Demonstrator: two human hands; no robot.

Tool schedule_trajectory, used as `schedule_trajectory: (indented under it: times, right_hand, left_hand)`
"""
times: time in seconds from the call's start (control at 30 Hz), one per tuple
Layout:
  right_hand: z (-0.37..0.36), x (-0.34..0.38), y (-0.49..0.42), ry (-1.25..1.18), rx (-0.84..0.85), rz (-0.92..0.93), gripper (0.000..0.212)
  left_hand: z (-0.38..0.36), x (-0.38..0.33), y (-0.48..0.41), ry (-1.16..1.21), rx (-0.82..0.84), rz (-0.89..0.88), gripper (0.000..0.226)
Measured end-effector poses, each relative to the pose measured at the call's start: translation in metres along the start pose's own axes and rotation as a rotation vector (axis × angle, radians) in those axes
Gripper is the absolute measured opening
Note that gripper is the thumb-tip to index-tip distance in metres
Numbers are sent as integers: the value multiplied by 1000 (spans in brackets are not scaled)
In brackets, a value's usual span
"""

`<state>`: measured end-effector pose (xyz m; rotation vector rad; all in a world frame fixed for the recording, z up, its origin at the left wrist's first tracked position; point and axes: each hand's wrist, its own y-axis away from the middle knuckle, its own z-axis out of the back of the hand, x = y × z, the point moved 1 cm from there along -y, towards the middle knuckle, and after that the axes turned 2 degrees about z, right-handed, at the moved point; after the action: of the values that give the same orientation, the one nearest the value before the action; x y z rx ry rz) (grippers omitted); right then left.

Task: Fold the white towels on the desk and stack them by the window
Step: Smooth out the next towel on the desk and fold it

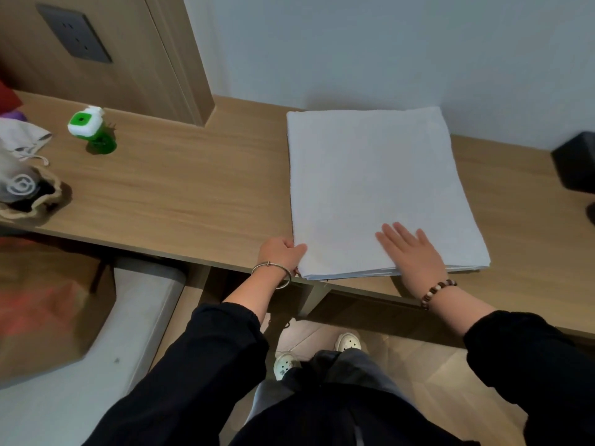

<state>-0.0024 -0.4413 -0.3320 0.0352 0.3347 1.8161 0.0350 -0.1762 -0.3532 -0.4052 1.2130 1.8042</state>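
A white towel [370,175] lies folded flat in a large rectangle on the wooden desk [180,194], reaching from the wall to the front edge. Several layers show along its near edge. My left hand [280,252] pinches the towel's near left corner at the desk's front edge. My right hand [412,252] rests flat on top of the towel near its front edge, with the fingers spread.
A green and white bottle [90,127] stands at the back left of the desk. A drawstring cloth bag [25,194] lies at the left edge. A dark object [576,162] sits at the right. A grey seat [106,333] is below left.
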Motion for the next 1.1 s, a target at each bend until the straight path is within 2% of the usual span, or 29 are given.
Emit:
schedule_trajectory:
  times: [0.13,0.2,0.27,0.33,0.4,0.47,0.5,0.57,0.63,0.77,0.83,0.93,1.1]
  right_hand:
    - [1,-14,9,-47,33,-140,87]
    - [3,-5,9,-154,35,-166,85]
    - [8,7,9,-315,26,-100,78]
    - [19,16,9,-431,-1,51,65]
    - [32,25,4,-530,-140,108,60]
    - [46,31,-14,-560,-329,32,51]
    - [52,32,-29,-564,-372,-29,47]
    - [64,31,-63,-547,-353,-127,45]
    - [71,27,-100,-485,-264,-196,50]
    - [74,20,-158,-346,-97,-222,58]
    - [69,17,-176,-282,-47,-204,58]
    - [50,14,-187,-213,35,-158,61]
    - [27,12,-192,-204,-1,-151,64]
  left_hand:
    - [0,-4,-3,-37,75,21,22]
    - [0,-9,-3,-29,143,35,18]
    - [-1,-13,-1,-14,213,61,13]
    - [-5,-18,5,1,317,101,10]
    - [-16,-20,15,-38,440,110,12]
    - [-30,-22,27,-68,564,116,24]
    - [-37,-22,31,-87,614,112,30]
    - [-43,-22,32,-134,657,84,36]
    - [-36,-26,20,-71,588,82,40]
    - [-6,-42,-25,330,258,126,37]
    - [7,-57,-47,485,159,114,32]
    - [20,-86,-76,620,92,95,27]
    - [29,-126,-122,643,14,127,28]
